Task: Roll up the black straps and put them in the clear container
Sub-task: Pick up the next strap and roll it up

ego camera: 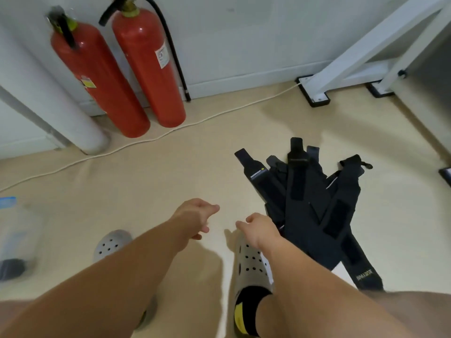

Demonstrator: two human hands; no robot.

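Far left edge: clear container [17,237] on the floor, blurred, with a strip of blue lid [7,202] at its top. One dark rolled strap [12,268] lies inside, low in the container.

Behind, against the wall: white pipe [48,106], then two red fire extinguishers [97,79] [148,69] standing side by side, the right one with a black hose. A white cable [146,140] runs across the beige floor in front of them.

Centre, low: grey clog [111,243] on the left foot. Left hand [195,218] hangs above the floor, fingers loosely curled and holding nothing. A bare patch of floor lies between the two hands. Right hand [258,229] is also loosely curled, with nothing seen in it. It hovers over the toe of the right clog [251,267], just beside the near left edge of the straps. Cannot tell whether it touches them.

Right of centre: black straps [310,203] lie unrolled in a fanned, overlapping heap on the floor, ends pointing away. Some show hook-and-loop patches and printed labels. The heap is well apart from the container, with both feet and both arms between them.

Upper right: white table frame [341,62], its feet on black pads by the wall.
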